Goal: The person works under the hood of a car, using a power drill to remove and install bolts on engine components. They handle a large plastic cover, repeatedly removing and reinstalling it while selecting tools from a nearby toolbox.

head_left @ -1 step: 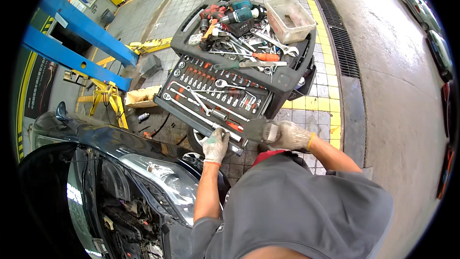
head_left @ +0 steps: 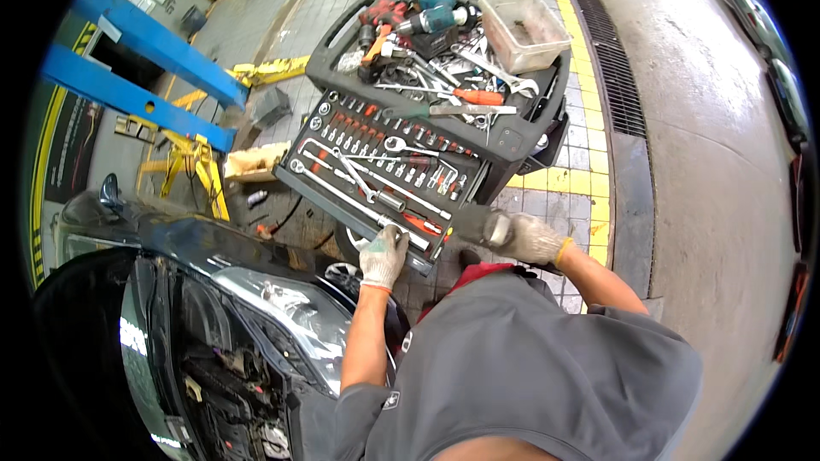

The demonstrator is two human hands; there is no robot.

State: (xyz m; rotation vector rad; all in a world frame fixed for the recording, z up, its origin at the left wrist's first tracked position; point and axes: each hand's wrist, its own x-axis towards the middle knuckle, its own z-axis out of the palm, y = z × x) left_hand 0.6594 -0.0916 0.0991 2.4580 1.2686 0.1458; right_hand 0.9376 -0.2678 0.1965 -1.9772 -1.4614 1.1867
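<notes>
My left hand (head_left: 383,259), in a white knit glove, curls over the front edge of an open tool drawer (head_left: 318,192). Its fingertips reach the handle end of a long silver ratchet wrench (head_left: 342,196) lying along that edge. In my right hand (head_left: 531,240), also gloved, is a dark, blurred tool with a bulky body (head_left: 475,225), held beside the drawer's right front corner; its exact kind cannot be made out. Rows of sockets (head_left: 359,138) sit in the drawer's tray. Across them lie a combination wrench (head_left: 354,177) and a smaller ratchet (head_left: 410,147).
Above the drawer, the cart top (head_left: 504,138) is heaped with wrenches, a teal drill (head_left: 427,20), an orange-handled screwdriver (head_left: 478,96) and a clear plastic bin (head_left: 521,32). A dark car (head_left: 282,316) with its engine bay exposed stands left, near a blue lift post (head_left: 162,43).
My right hand and the dark tool have shifted slightly right, uncovering more of the drawer's front corner. My left hand stays at the drawer edge.
</notes>
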